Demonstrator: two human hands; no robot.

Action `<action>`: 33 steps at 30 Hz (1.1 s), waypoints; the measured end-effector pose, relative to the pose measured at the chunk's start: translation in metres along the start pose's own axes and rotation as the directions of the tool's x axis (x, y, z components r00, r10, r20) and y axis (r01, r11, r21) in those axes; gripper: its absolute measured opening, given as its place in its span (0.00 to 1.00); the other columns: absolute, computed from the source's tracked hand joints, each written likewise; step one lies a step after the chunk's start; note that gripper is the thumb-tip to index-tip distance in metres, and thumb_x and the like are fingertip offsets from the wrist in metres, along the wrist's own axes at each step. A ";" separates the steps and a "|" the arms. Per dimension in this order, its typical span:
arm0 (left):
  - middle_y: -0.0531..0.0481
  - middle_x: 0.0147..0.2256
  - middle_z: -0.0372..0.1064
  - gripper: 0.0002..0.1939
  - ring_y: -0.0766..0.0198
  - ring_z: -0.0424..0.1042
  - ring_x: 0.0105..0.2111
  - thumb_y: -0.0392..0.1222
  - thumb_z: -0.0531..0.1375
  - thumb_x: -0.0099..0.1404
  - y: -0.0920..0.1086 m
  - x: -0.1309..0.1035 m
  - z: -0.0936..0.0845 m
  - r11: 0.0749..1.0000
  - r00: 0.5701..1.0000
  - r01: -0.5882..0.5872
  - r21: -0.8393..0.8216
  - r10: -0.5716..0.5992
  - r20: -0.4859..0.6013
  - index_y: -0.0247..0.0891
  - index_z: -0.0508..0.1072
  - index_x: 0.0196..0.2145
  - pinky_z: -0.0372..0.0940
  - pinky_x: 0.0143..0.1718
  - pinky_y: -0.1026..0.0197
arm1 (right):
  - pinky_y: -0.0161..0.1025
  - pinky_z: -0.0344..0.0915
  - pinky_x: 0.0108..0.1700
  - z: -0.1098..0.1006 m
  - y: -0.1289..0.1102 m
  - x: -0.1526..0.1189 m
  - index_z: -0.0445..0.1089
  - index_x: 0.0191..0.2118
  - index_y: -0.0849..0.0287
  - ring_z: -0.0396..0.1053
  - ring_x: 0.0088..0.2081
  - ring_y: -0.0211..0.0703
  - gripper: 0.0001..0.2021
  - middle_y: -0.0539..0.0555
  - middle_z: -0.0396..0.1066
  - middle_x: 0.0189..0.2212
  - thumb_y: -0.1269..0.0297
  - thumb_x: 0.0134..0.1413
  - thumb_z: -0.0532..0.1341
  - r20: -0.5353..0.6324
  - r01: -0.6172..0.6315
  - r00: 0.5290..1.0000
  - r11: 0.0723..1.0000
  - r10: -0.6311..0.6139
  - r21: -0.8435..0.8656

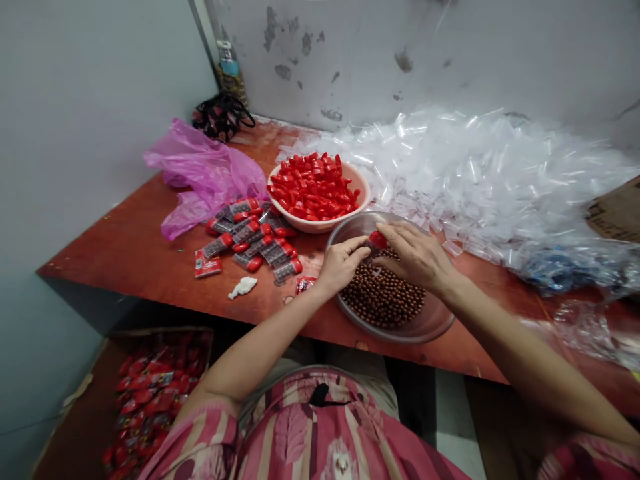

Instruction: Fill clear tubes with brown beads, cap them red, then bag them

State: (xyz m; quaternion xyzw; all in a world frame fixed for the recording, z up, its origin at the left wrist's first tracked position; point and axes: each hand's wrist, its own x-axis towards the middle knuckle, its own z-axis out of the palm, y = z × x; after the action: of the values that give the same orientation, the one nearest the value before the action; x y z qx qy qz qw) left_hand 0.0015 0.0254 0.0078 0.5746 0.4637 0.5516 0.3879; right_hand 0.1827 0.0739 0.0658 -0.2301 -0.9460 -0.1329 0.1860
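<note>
Evidently, the work is going on midway through a batch: a cluster of filled, red-capped clear cases (255,240) is lying on the left of the tabletop (120,240), and more red-topped packs (155,393) are sitting in a box below it, seemingly done. Much appears to be remaining, since loose red caps (315,187) are filling the pink bowl (310,225), brown beads (385,297) are covering the bottom of the grey bowl (435,327), and a large heap of clear plastic sleeves (465,173) is spreading along the wall.

One red-topped container (377,239) is resting between the two hands, above the beads. The left hand (343,263) is pinching its near side between thumb and fingertips; the right hand (413,257) is curving its fingers over the red end, though whether they are gripping or merely touching, I cannot tell.
</note>
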 end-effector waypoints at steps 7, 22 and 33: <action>0.47 0.45 0.77 0.15 0.61 0.75 0.44 0.37 0.57 0.63 0.001 0.001 0.001 1.000 0.999 0.020 -0.018 -0.021 -0.032 0.34 0.76 0.46 0.66 0.49 0.61 | 0.51 0.70 0.47 0.031 -0.031 -0.001 0.53 0.64 0.69 0.71 0.50 0.59 0.38 0.70 0.70 0.51 0.52 0.54 0.62 -0.059 -0.290 0.955 0.957 0.291 0.015; 0.45 0.45 0.76 0.17 0.60 0.75 0.45 0.41 0.58 0.62 -0.002 0.005 -0.002 0.981 0.992 0.083 -0.173 -0.098 -0.076 0.34 0.75 0.47 0.67 0.50 0.59 | 0.52 0.71 0.48 0.023 -0.017 0.005 0.42 0.69 0.63 0.69 0.55 0.61 0.48 0.69 0.63 0.60 0.48 0.51 0.64 0.049 -0.292 0.956 0.925 0.289 0.244; 0.49 0.48 0.74 0.16 0.58 0.71 0.49 0.43 0.56 0.65 -0.050 0.017 -0.169 0.838 0.802 0.215 0.502 0.142 -0.580 0.34 0.75 0.48 0.62 0.57 0.52 | 0.46 0.70 0.36 0.042 0.069 -0.031 0.77 0.38 0.55 0.76 0.34 0.53 0.11 0.57 0.78 0.32 0.56 0.55 0.62 0.403 -0.479 0.819 0.873 0.407 0.092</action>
State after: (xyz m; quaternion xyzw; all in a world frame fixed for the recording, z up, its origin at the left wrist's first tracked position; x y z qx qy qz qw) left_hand -0.1723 0.0446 -0.0202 0.4482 0.7099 0.5407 0.0539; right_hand 0.2296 0.1357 0.0273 -0.4466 -0.8919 0.0506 0.0504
